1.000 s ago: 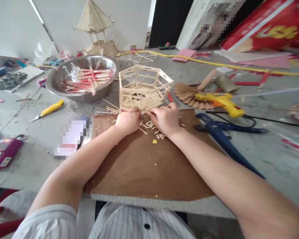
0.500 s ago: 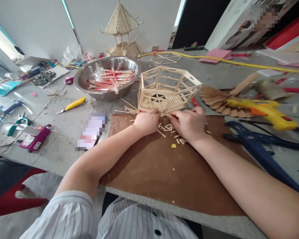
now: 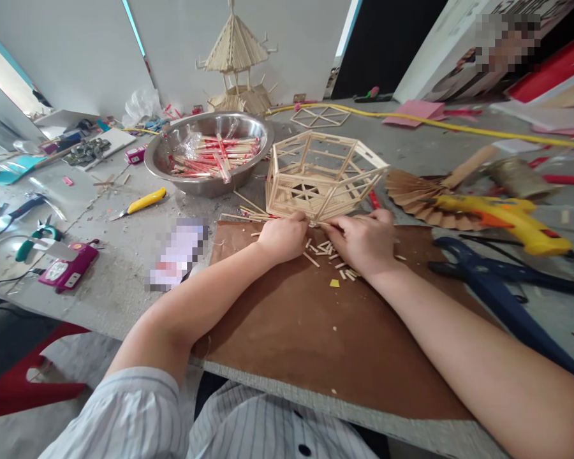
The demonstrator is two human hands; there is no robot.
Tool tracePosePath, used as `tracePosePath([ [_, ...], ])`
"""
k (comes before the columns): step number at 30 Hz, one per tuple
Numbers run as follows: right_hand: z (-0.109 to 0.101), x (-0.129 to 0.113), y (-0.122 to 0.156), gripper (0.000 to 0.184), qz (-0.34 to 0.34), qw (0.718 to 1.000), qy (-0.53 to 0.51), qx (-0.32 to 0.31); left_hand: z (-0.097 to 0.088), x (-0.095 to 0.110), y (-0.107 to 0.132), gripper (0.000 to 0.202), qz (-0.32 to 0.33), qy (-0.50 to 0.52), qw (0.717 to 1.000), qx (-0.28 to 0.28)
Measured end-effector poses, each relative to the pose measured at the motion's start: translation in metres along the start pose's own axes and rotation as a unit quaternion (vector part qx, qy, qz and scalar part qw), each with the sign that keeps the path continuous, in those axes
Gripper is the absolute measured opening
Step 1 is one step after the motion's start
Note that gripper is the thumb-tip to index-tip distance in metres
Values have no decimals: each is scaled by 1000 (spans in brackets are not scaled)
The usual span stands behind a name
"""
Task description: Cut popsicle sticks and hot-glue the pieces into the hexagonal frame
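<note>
At the left, a glossy purple box (image 3: 69, 264) sits on the grey, dusty bench (image 3: 110, 268). Next lies a knife (image 3: 146, 200) with a smooth yellow handle. The round, shiny steel bowl (image 3: 196, 186) behind it holds a loose heap of slim pale sticks (image 3: 220, 153) in red-marked clear wrappers, lying crosswise. Behind the bowl's right side rises a tower model (image 3: 234, 48) with a ribbed, cone-like stick roof.

The left hand (image 3: 284, 237) has its fingers curled in at the near foot of the open, many-sided wooden frame (image 3: 325, 185), which has a slatted floor and stands at the far edge of the smooth brown mat (image 3: 287, 344). Short cut pieces (image 3: 326, 246) lie scattered between the hands. The right hand (image 3: 366, 239) brings thumb and fingers together at the same foot; whether either hand grips anything cannot be told.

Farther right are a pleated brown fan (image 3: 406, 197), a yellow plastic glue gun (image 3: 511, 217) and a blue long-handled cutter (image 3: 478, 274).
</note>
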State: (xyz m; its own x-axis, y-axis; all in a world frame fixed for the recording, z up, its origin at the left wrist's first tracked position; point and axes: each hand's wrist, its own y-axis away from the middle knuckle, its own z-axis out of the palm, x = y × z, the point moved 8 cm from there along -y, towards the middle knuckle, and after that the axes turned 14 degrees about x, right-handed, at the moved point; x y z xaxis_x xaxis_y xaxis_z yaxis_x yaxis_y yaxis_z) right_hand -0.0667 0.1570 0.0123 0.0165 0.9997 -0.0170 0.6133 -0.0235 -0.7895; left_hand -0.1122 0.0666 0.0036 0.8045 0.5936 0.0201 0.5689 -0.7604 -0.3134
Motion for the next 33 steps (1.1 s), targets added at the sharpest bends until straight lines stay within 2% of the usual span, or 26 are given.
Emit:
tracePosePath([
  [9, 0, 0, -2, 37, 2, 1000, 0, -10, -4, 1, -1, 28, -4, -9, 1000, -14],
  [16, 1, 2, -3, 40, 4, 1000, 1, -16, -4, 1, -4, 30, -5, -18, 1000, -2],
  [27, 2, 3, -5, 34, 14, 999, -1, -32, -3, 0, -7, 32, 9, -26, 1000, 6],
  [33, 2, 3, -5, 38, 9, 999, 6, -33, -5, 1, -7, 32, 12, -25, 1000, 11],
])
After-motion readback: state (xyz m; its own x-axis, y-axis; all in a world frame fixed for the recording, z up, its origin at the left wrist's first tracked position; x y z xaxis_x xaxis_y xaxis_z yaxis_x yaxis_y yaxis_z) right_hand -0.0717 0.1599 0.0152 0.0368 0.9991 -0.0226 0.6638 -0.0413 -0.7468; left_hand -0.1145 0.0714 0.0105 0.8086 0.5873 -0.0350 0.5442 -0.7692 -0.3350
